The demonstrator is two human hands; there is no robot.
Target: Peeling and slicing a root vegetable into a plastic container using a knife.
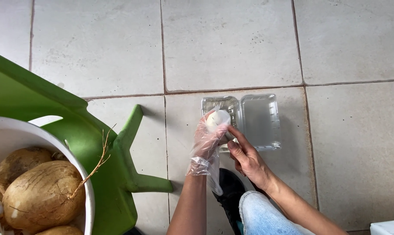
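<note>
White rounded piece of coconut flesh (217, 120) sits in the fingers of the left hand (207, 143), which wears a loose clear plastic glove (202, 163); the fingers curl closed around its lower side, holding it above the near left corner of an open clear plastic clamshell container (261, 122). Right hand (245, 157), bare, lies just beside the left, fingers stretched toward the piece and touching the gloved fingers; whether it grips anything, I cannot tell. Container rests flat on the pale tiled floor (232, 43), both halves showing. Below the hands, a denim-clad knee (261, 215) and a dark shoe (230, 191). Well apart to the left, an overturned green plastic stool (114, 174) touches a white bucket (86, 182) holding husked brown coconuts (42, 196).
</note>
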